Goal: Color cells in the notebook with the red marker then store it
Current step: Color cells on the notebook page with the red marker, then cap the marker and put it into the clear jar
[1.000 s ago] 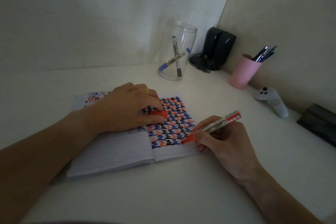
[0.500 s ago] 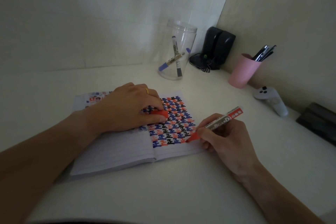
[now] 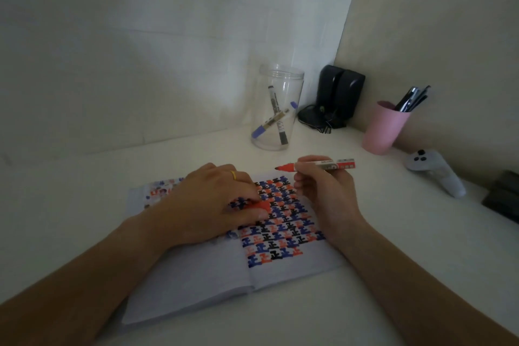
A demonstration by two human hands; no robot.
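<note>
Red marker (image 3: 317, 166) gripped uncapped in my right hand (image 3: 325, 191), frame centre; cap (image 3: 259, 208) pinched in my left hand (image 3: 213, 205); notebook (image 3: 280, 222) cells coloured; capping, storing left.

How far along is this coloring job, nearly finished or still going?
The notebook page already holds a dense grid of red, blue and black cells. The right hand holds the uncapped red marker with its tip off the paper, while the left hand holds the red cap on the page. Capping and storing are left, likely in the clear jar with the other markers.
</note>
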